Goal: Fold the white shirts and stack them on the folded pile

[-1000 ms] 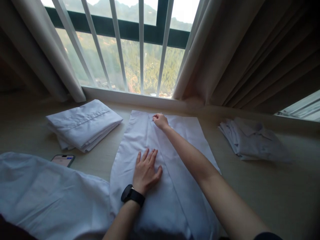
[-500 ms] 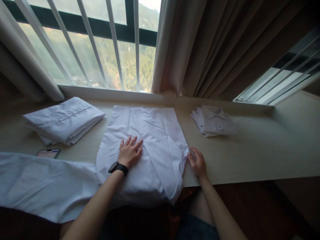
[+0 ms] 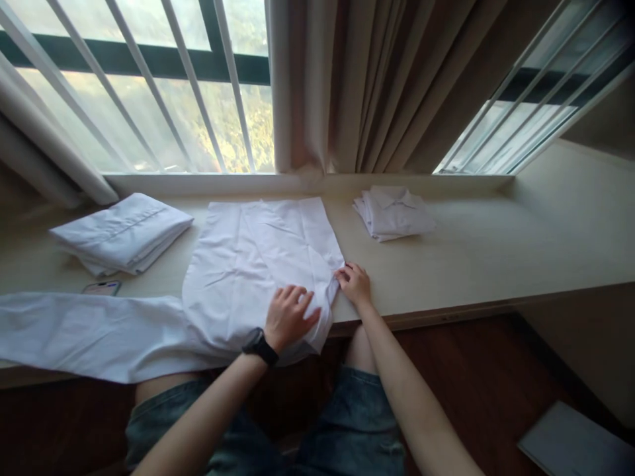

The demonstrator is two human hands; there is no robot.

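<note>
Head view: white garment [image 3: 243, 254] left of right hand [image 3: 355, 283], side edge pinched; left hand [image 3: 288, 317] loosely spread over near part.

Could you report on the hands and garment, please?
Right hand pinching white garment at right edge; left hand open over it. Garment spread, sleeve leftward. Folded pile left, another right, apart.

You wear the one camera on your head; it faces forward and down across the tabletop [image 3: 476, 258], near enough that your left hand [image 3: 288, 318] and right hand [image 3: 354, 283] sit around the middle, with a barred window [image 3: 149, 112] at ten o'clock, another window [image 3: 520, 112] at two, your lap [image 3: 350, 416] at six.
</note>
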